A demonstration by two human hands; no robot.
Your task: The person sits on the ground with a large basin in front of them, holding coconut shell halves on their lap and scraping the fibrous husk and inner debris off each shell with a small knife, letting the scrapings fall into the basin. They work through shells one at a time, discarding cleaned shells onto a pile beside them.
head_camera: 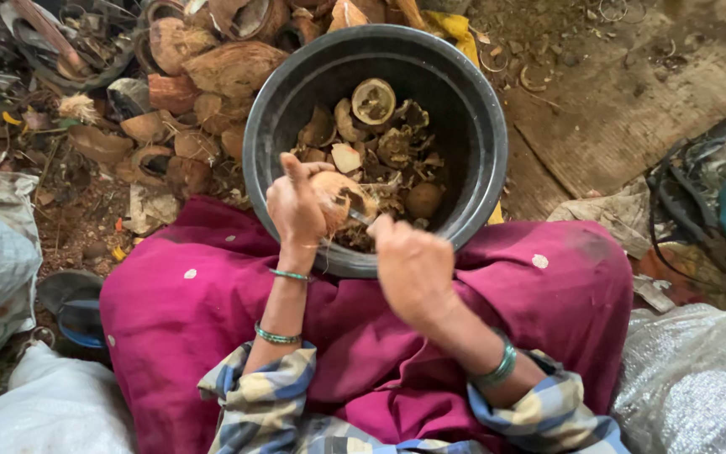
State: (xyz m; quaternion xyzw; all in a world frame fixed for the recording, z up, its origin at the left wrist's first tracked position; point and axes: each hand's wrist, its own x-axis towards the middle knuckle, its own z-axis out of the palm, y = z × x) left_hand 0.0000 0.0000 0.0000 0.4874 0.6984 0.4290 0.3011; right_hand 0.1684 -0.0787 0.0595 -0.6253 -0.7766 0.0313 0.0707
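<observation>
Left hand (296, 206): fingers wrapped around pale brown round coconut piece (336, 197).
Right hand (412, 261): fingers closed on thin metal blade (360, 217), tip touching coconut.
Below: dark round plastic basin (472, 126).

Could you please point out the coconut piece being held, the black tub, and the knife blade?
coconut piece (334, 198), head view, on its pale rounded side.
black tub (272, 118), head view, on its left inner wall.
knife blade (360, 217), head view, on the metal showing between the hands.

Magenta dotted garment (363, 336) over lap, blue-cream checked sleeves (266, 395), green bangles (277, 336) on both wrists
</observation>
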